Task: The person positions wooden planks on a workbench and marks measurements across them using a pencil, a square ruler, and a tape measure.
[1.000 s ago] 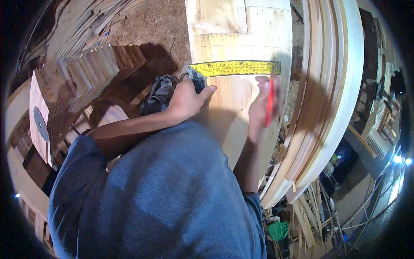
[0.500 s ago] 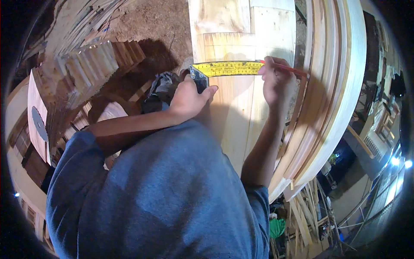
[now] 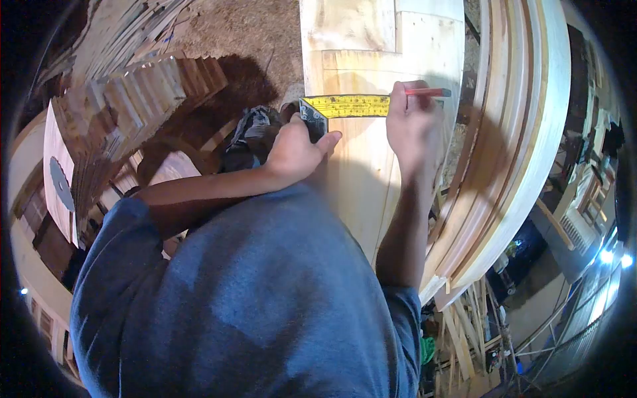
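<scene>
In the head view my left hand (image 3: 296,151) is closed on the dark stock of a try square (image 3: 348,106). The stock sits at the left edge of a pale wooden board (image 3: 358,149), and the yellow graduated blade lies across the board. My right hand (image 3: 413,126) grips a red pencil (image 3: 428,92), whose visible end points right. That hand rests by the blade's right part and covers its end. The pencil's other end is hidden by my fingers. Lines and rectangular outlines show on the board above the blade.
Long curved-looking planks (image 3: 511,126) stand stacked on the right. To the left is a stack of wooden pieces (image 3: 142,96), near a round saw blade (image 3: 62,184) on a pale panel. Sawdust (image 3: 245,33) covers the ground. Loose timber strips (image 3: 458,338) lie at lower right.
My right hand has shifted left along the blade, covering more of it. The pencil has swung from sloping down rightward to nearly level. My left hand keeps its hold on the try square.
</scene>
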The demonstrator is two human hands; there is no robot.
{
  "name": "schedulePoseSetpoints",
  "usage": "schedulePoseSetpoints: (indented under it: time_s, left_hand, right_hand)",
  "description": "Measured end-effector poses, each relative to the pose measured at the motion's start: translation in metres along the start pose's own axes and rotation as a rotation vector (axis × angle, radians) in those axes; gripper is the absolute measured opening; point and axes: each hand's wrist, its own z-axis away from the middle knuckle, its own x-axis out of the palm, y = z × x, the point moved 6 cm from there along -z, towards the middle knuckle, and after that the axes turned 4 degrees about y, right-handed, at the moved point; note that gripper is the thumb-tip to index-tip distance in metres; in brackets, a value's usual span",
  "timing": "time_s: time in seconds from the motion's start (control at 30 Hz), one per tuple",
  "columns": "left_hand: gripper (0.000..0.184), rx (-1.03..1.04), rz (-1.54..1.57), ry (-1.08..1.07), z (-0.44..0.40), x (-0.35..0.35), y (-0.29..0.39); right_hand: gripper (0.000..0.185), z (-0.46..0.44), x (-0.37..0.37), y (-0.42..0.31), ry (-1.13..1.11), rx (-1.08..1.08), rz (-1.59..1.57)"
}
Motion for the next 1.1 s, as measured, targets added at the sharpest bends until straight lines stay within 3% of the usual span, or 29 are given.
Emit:
schedulePoseSetpoints:
  time_s: [0.2, 0.3, 0.33, 0.37, 0.43, 0.5, 0.53, 0.57, 0.6, 0.83, 0.9, 1.1]
  left_hand:
    - [0.064, -0.069, 0.025, -0.049, -0.004, 0.004, -0.008]
    - [0.062, -0.051, 0.066, -0.047, -0.004, 0.005, -0.008]
    - [0.061, -0.040, 0.083, -0.040, -0.003, 0.003, -0.006]
    - [0.061, -0.055, 0.076, -0.054, -0.003, 0.003, -0.006]
    - [0.061, -0.065, 0.072, -0.078, -0.003, 0.003, -0.005]
    - [0.060, -0.038, 0.091, -0.085, -0.002, 0.003, -0.004]
    - [0.061, -0.035, 0.091, -0.081, -0.004, 0.004, -0.006]
    - [0.061, -0.031, 0.090, -0.077, -0.005, 0.005, -0.007]
    - [0.061, -0.049, 0.074, -0.071, -0.007, 0.008, -0.013]
    - [0.061, -0.011, 0.080, -0.044, -0.003, 0.004, -0.008]
    - [0.062, -0.047, 0.069, -0.059, -0.003, 0.004, -0.005]
    - [0.063, -0.057, 0.041, -0.057, -0.003, 0.003, -0.003]
  right_hand:
    - [0.017, 0.020, 0.034, -0.056, -0.117, 0.033, -0.173]
    - [0.018, 0.019, 0.044, -0.010, -0.080, 0.139, -0.512]
    - [0.020, 0.016, 0.035, 0.016, -0.100, 0.229, -0.317]
    - [0.021, 0.014, 0.031, 0.041, -0.021, 0.398, -0.516]
    - [0.022, 0.005, 0.018, 0.043, -0.060, 0.346, -0.293]
    - [0.019, 0.015, 0.028, 0.017, -0.045, 0.305, -0.403]
    - [0.014, 0.020, 0.037, -0.007, -0.053, 0.113, -0.343]
    - [0.011, 0.025, 0.040, -0.034, -0.088, 0.121, -0.433]
    - [0.010, 0.025, 0.038, -0.057, -0.076, 0.040, -0.294]
    - [0.010, 0.033, 0.059, -0.023, -0.121, 0.139, -0.617]
    - [0.008, 0.027, 0.045, 0.004, -0.127, 0.265, -0.621]
    - [0.011, 0.000, -0.002, 0.036, 0.022, 0.191, -0.246]
